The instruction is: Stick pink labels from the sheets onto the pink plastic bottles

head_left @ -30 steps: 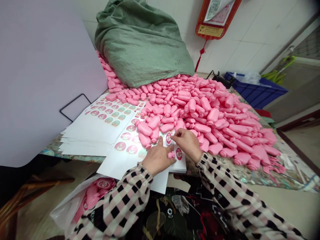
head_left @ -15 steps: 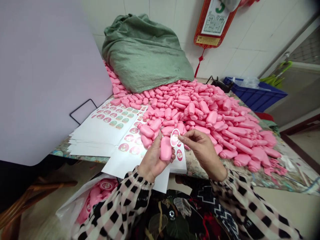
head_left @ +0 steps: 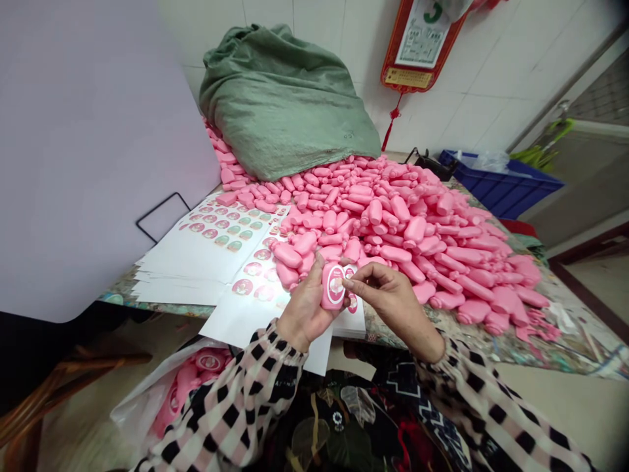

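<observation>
A small pink bottle (head_left: 327, 298) is held upright in my left hand (head_left: 307, 307), the thumb along its left side. An oval pink-and-white sticker (head_left: 335, 287) lies over the bottle's front face. The pinched thumb and forefinger of my right hand (head_left: 393, 298) are at the sticker's right edge. Just beyond both hands spreads a big heap of pink bottles (head_left: 417, 229). Under and left of my hands lies a sheet of oval stickers (head_left: 236, 321), partly hidden by my left hand.
More sticker sheets (head_left: 171, 265) are stacked at the left. A green sack (head_left: 285, 105) rests on the heap's back. A blue crate (head_left: 511, 187) stands back right. Below the table edge, a plastic bag (head_left: 142, 400) holds labelled bottles. A pale panel (head_left: 98, 144) fills the left.
The sticker has moved from beside the bottle onto its front face. My left hand has shifted slightly right and turned the bottle a little; my right hand has come slightly lower and left.
</observation>
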Tool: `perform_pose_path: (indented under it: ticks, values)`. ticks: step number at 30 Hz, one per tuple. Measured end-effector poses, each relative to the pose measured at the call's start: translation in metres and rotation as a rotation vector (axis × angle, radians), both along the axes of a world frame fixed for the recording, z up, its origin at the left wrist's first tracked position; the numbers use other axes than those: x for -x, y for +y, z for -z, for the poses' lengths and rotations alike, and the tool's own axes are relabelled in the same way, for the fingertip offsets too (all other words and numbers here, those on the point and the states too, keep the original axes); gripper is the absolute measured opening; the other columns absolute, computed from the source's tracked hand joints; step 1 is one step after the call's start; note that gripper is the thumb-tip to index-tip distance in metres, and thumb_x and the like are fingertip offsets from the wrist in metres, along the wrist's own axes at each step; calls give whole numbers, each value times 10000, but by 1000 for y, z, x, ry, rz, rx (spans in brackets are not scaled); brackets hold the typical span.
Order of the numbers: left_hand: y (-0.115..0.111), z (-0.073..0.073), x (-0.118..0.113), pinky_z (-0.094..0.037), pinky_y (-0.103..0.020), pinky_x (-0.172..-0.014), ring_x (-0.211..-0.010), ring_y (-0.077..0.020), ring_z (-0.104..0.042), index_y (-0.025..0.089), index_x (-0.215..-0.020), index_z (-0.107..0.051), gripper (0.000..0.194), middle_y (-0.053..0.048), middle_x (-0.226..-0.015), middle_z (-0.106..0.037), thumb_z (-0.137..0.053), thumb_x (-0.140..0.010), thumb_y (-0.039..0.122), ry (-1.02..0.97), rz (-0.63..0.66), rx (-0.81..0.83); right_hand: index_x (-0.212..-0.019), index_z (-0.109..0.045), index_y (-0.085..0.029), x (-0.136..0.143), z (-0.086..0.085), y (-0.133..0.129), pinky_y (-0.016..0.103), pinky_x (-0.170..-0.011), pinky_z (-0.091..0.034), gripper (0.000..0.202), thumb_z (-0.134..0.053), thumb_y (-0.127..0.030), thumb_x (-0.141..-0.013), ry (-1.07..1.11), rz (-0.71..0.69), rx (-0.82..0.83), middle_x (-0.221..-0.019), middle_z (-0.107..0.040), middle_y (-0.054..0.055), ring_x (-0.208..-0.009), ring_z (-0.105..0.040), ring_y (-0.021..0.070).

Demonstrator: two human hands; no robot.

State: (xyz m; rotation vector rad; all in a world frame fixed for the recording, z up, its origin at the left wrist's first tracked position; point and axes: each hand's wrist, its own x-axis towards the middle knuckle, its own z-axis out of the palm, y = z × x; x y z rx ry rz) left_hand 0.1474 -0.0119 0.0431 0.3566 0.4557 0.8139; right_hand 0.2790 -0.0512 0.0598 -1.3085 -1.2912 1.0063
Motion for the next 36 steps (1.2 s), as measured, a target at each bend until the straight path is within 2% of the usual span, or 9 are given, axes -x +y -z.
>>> perform_pose_path:
  ticks: [25,32,36]
  values:
    - [5,9,0,-447,-189,-491,-570,-91,-558,133,-988,-610,402,-25,-693,-588,-459,-863,484,5,25,-39,-717,-584,-179,3,4,3,270,-527,-463,228,-683,-384,-734,12,-21,6,-614,-637,1,-536,-580,136]
    - [2,4,-1,-461,-225,-501,-584,-113,-573,159,-1032,-585,455,-26,-733,-599,-493,-816,549,89,27,-98,-756,-593,-182,-4,15,4,254,-512,-445,240,-638,-417,-772,-111,-30,-32,-649,-628,-3,-528,-564,123]
    - [-2,3,1,-440,-206,-491,-549,-88,-550,176,-936,-551,295,18,-692,-556,-620,-773,413,239,7,-204,-765,-604,-193,-8,19,4,263,-558,-440,251,-594,-441,-805,-296,-26,-73,-695,-624,6,-576,-558,129]
